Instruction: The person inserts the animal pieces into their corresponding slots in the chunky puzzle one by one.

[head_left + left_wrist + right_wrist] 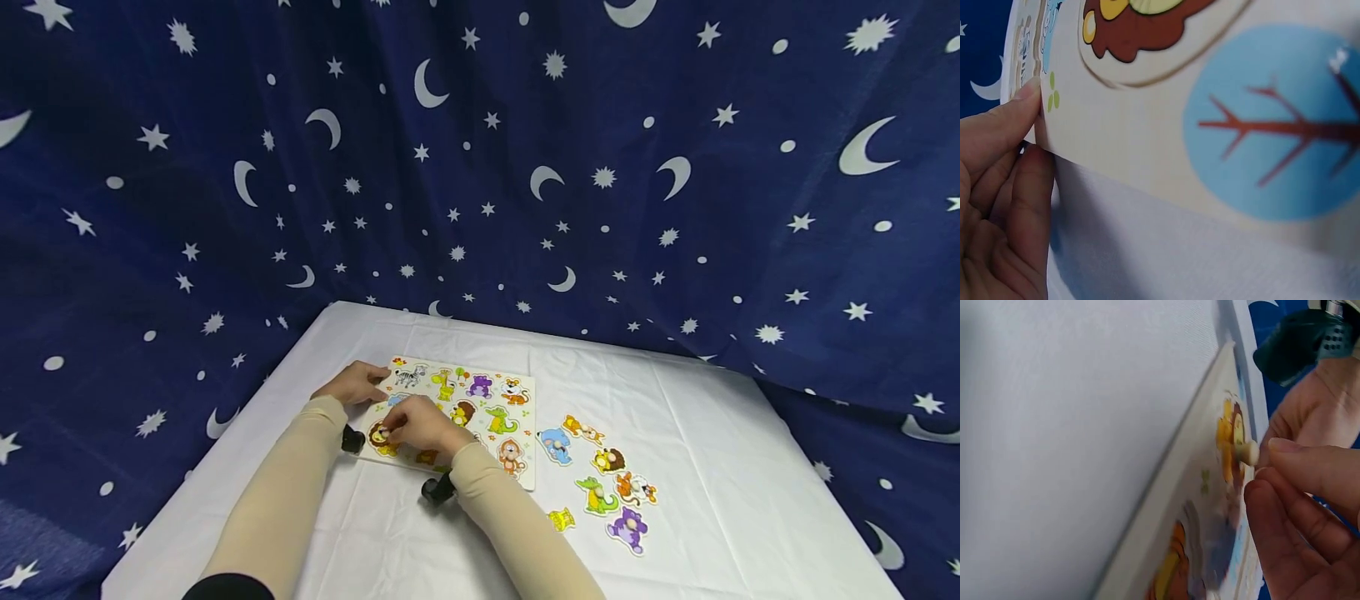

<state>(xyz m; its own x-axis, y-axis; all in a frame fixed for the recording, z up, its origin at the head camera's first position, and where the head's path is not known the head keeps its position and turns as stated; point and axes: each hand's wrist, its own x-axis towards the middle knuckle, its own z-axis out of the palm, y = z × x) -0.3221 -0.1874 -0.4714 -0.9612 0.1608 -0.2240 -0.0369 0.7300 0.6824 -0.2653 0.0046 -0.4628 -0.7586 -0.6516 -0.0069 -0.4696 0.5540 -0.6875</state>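
A wooden animal peg puzzle board [529, 425] lies on the white-covered table. My left hand [351, 383] grips its left edge; in the left wrist view the thumb [1027, 94] is on top and fingers lie under the edge. At the board's near left sits the lion piece [381, 446], whose wooden knob [1248, 453] stands up in the right wrist view. My right hand [420, 425] hovers over it, thumb and fingertips beside the knob with a small gap, holding nothing. It hides part of the board's middle.
Right of the board lie several loose pieces, among them a blue elephant [553, 444], a hedgehog [609, 461], a green crocodile [596, 497], a tiger [637, 490] and a purple hippo [628, 531]. A dark blue star-patterned curtain [495, 167] hangs behind the table.
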